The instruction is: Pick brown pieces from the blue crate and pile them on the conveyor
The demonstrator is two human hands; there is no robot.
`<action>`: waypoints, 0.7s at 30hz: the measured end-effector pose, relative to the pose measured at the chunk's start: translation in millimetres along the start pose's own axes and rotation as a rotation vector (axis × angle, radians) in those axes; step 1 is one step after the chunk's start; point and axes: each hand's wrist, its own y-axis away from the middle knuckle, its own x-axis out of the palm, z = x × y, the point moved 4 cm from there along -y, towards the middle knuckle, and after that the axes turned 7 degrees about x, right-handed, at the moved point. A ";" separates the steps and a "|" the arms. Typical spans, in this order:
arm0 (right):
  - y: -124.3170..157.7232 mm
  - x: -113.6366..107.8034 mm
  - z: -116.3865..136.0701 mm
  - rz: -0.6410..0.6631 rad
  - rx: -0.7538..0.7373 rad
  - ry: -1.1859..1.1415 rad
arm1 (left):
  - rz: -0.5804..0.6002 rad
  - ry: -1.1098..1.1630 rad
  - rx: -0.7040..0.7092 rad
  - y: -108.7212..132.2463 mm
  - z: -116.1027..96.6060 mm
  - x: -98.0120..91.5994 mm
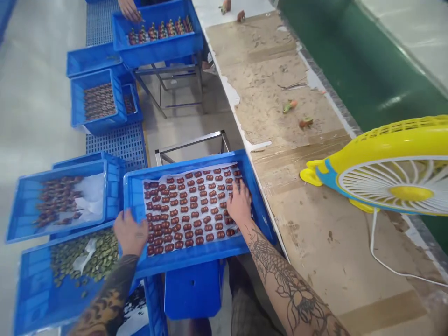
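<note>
A blue crate [255, 196] lies in front of me, lined with a white sheet that carries rows of small dark red pieces [189, 205]. My left hand [130, 232] grips the crate's left rim. My right hand [239, 201] rests palm down on the pieces near the crate's right wall, fingers spread. Whether it holds a piece between the fingers is hidden.
Left of me stand a blue crate of green pieces [84, 256] and one of dark pieces [58, 198]. More crates [98, 100] sit farther back. Another person's hand [129, 10] reaches into a far crate [159, 32]. A worn bench [280, 88] with a yellow fan [392, 163] runs along the right.
</note>
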 end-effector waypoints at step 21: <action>40.7 89.3 77.6 0.069 -0.222 0.015 | 0.095 0.420 -0.110 45.6 -124.6 155.8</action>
